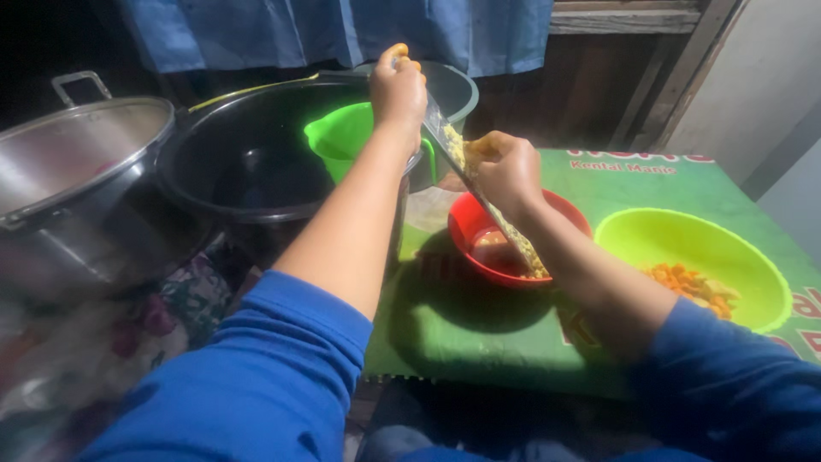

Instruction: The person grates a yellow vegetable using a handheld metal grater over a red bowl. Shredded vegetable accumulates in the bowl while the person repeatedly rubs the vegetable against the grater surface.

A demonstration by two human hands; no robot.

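Observation:
My left hand grips the top end of a flat metal grater that slants down into a red bowl. My right hand presses a small yellowish piece of food against the grater's face. Pale gratings cling to the grater and lie in the red bowl. Both arms wear blue sleeves. The food piece itself is mostly hidden under my fingers.
A lime green bowl with orange chunks sits to the right on a green printed mat. A large black basin holds a green dipper. A steel pot stands at the left. Blue curtain behind.

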